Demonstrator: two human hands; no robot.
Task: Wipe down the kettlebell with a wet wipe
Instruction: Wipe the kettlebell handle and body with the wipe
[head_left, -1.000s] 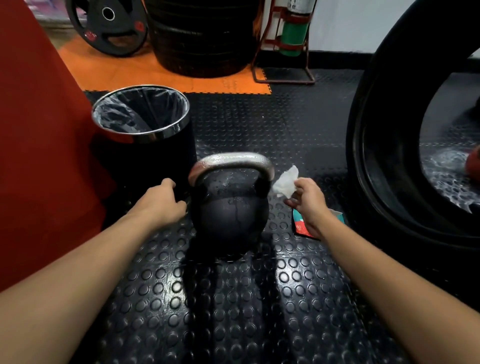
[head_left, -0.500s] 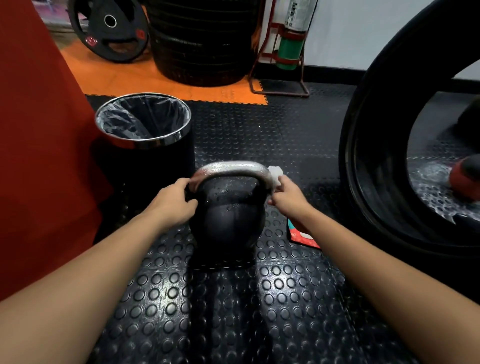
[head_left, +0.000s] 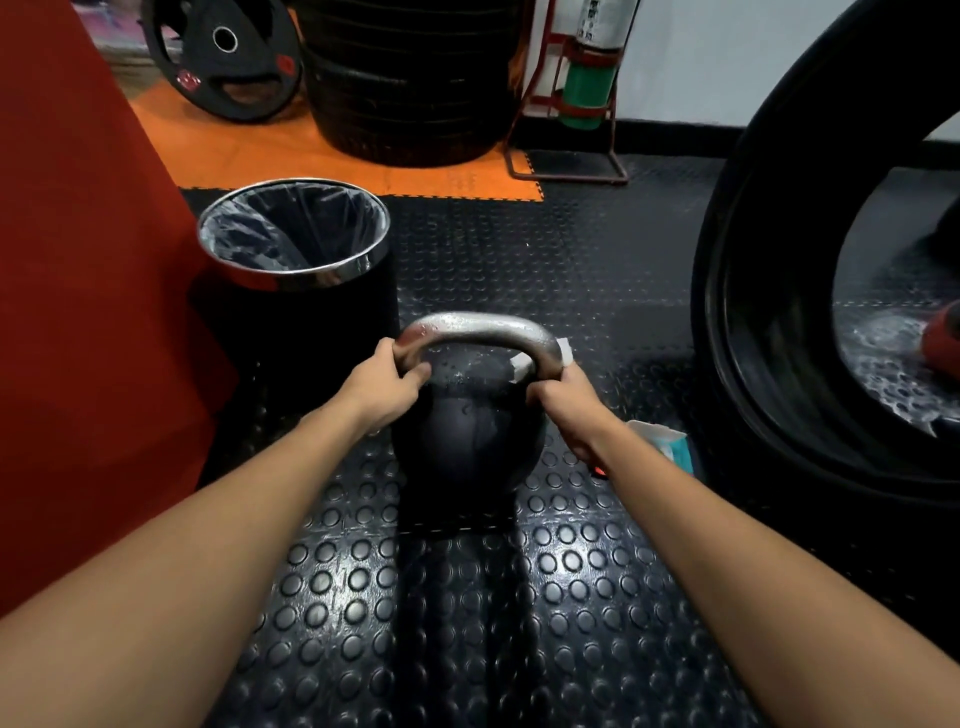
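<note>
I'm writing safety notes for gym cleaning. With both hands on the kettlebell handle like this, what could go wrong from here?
1. The kettlebell handle looks beaded with wet; the left hand gripping it could slip.
2. The right hand pinches the wet wipe around one side only, so the black body may go unwiped.
3. The wipe pack lies beside the right wrist and could get knocked.

bin left, tyre right (close)

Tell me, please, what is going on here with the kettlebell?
A person is wiping down a black kettlebell that stands on the studded floor mat. The left hand grips the left end of its silver handle to steady it, while the right hand presses a white wet wipe around the handle's right end. A lined bin stands behind to the left.
</note>
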